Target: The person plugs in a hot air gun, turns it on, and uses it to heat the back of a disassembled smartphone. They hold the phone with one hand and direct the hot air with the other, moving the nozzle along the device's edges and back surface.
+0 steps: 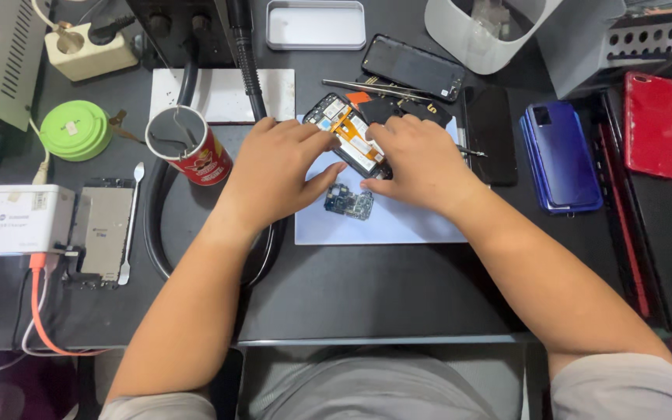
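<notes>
Both hands' fingers, left hand and right hand, grasp the opened phone above the mat's bare near edge.

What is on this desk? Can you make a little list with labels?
left hand: on the open phone
right hand: on the open phone too
under phone: pale blue mat
on mat: small circuit board
left side: red can, green disc, white box
right side: blue phone, red phone
back: tweezers, black phone
</notes>
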